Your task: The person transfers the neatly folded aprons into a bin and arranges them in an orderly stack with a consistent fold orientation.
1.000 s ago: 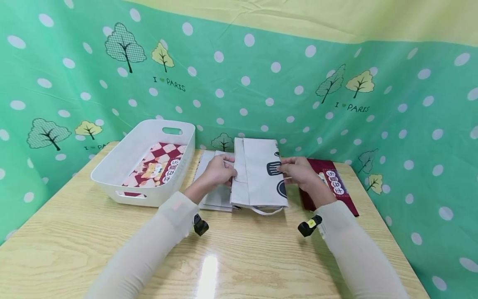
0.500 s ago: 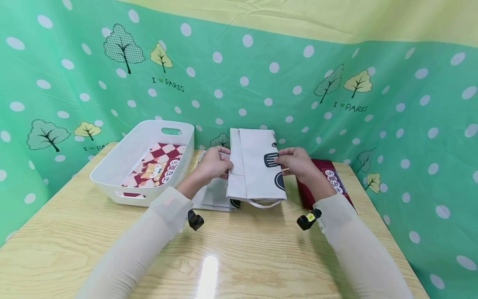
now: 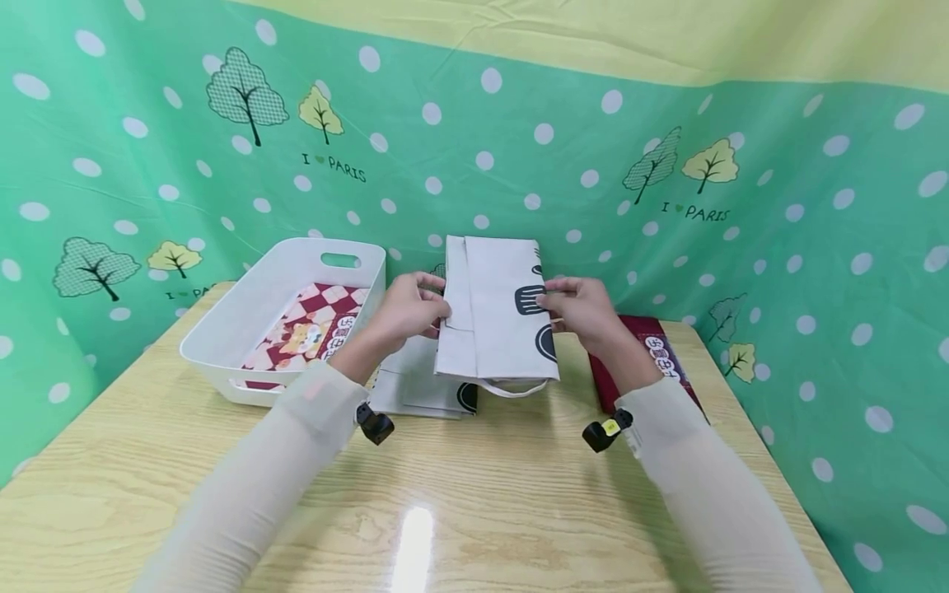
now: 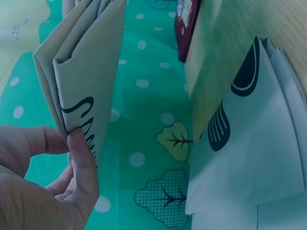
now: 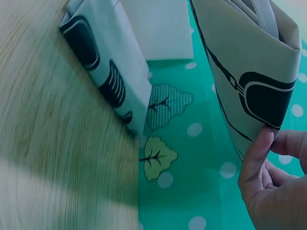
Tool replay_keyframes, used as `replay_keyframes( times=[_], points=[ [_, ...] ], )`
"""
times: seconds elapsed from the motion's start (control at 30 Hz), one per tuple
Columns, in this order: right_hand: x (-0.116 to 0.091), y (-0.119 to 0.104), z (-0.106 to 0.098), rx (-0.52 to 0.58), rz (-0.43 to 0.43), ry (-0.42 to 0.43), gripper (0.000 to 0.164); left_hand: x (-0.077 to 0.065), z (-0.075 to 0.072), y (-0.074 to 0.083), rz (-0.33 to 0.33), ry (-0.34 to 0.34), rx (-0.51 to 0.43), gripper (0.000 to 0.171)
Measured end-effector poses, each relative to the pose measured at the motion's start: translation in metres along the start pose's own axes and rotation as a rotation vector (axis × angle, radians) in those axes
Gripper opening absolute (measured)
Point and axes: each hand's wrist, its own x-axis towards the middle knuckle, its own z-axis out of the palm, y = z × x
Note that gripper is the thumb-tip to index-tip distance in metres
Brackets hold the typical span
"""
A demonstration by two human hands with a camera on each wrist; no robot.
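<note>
A folded white cloth apron [image 3: 497, 305] with black kitchen-tool prints hangs above the table, a strap looping from its near edge. My left hand [image 3: 404, 313] pinches its left edge between thumb and fingers. Its right edge is in the grip of my right hand [image 3: 586, 313], thumb on top beside the printed spatula. Both wrist views show the folded layers of this apron [image 4: 91, 72] held clear of the wood. Below and to the left lies a similar folded white apron [image 3: 426, 387], partly covered by the raised one in the head view.
A white plastic basket [image 3: 215, 375] stands at the left, holding a folded red-and-white checked cloth [image 3: 296, 329] with a cartoon animal. A folded dark red cloth [image 3: 606, 387] lies at the right, behind my forearm. A green dotted curtain [image 3: 445, 123] hangs along the table's back edge.
Both hands have raised the white apron off the table and carried it slightly left. More of the folded apron beneath now shows at its near edge.
</note>
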Motion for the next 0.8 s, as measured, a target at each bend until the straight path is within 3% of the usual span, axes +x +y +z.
replay_keyframes(
  times=[0.33, 0.8],
  points=[
    [-0.008, -0.013, 0.021, 0.086, -0.04, 0.018, 0.038, -0.006, -0.026, 0.006, -0.018, 0.011, 0.054, 0.046],
    [-0.006, -0.017, 0.054, 0.162, -0.024, 0.003, 0.036, -0.017, -0.059, -0.004, -0.012, 0.02, 0.116, 0.048]
  ],
)
